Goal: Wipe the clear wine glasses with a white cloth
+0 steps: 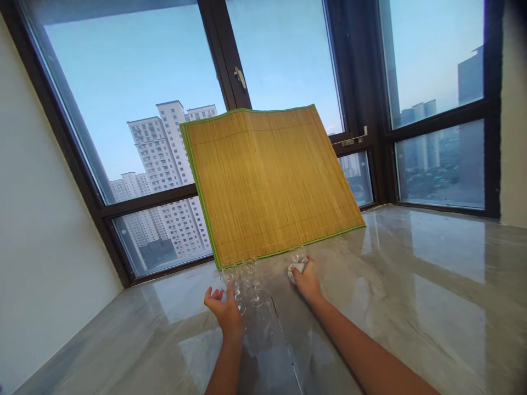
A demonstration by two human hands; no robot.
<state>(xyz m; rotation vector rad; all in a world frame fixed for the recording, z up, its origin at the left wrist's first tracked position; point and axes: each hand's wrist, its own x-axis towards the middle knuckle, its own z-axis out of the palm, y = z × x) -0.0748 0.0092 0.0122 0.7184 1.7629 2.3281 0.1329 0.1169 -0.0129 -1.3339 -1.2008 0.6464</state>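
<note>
Your left hand (pixel 224 310) sits over the grey marble counter (pixel 411 307) with palm up and fingers loosely spread, holding nothing; its fingertips are just beside the cluster of clear stemmed glasses (pixel 242 280). These glasses stand right ahead of that hand and between your two hands. I count about four in the group, though the clear glass overlaps and the exact number is hard to tell. One more glass (pixel 297 254) stands apart to the right, just beyond your right hand. Your right hand (pixel 307 281) rests on the counter, fingers curled closed around a small white cloth (pixel 295 269), touching the base of that single glass. Behind both hands, one bamboo mat (pixel 267 184) with a green edge leans upright against the window (pixel 123 109).
</note>
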